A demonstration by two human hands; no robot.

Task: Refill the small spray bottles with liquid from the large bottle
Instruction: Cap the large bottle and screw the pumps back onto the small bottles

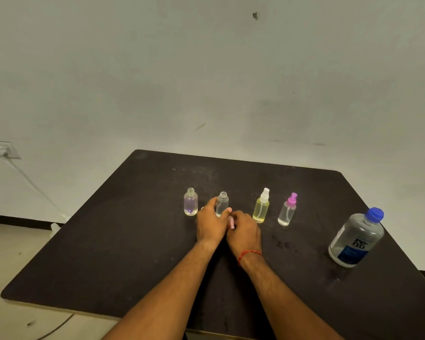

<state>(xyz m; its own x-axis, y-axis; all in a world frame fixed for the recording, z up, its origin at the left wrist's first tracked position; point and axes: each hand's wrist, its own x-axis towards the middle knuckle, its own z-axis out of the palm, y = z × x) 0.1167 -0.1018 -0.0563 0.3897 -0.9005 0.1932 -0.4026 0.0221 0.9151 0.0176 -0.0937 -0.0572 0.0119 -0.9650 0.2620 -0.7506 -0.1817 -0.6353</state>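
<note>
Dark table (113, 253): four small bottles (261, 209) in row; large bottle (356, 239) right.

The large bottle (356, 239) has a blue cap (374, 214).

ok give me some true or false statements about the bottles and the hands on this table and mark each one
1. The large bottle has its blue cap on. True.
2. All four small bottles wear spray tops. False: the purple-tinted bottle and the clear bottle are open-necked. Only the yellow bottle and the pink-topped bottle carry sprayers.
3. The left hand grips the clear bottle. True.
4. The right hand holds the large bottle. False: it holds a small pink piece beside the left hand, and the large bottle stands untouched at the right.
</note>
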